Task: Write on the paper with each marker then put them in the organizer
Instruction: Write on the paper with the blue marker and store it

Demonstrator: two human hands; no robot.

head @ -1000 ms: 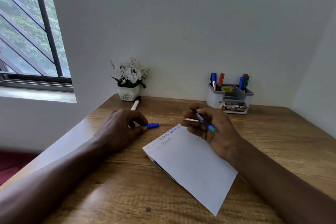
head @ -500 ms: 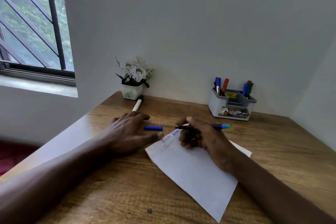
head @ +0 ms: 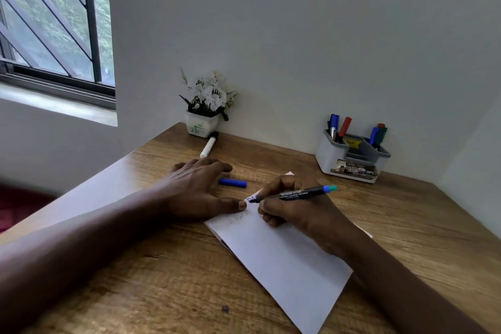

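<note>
Gripping a dark marker with curled fingers, the right hand sets its tip on the white paper near the blue writing; the left hand lies flat, fingers spread, thumb pressing the paper's edge; a blue cap lies just beside it; the grey organizer, holding markers, stands at the wall; a white marker lies by the flower pot.

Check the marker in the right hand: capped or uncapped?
Uncapped. The right hand holds the marker with its bare tip on the paper; a blue cap lies on the table by the left hand.
</note>
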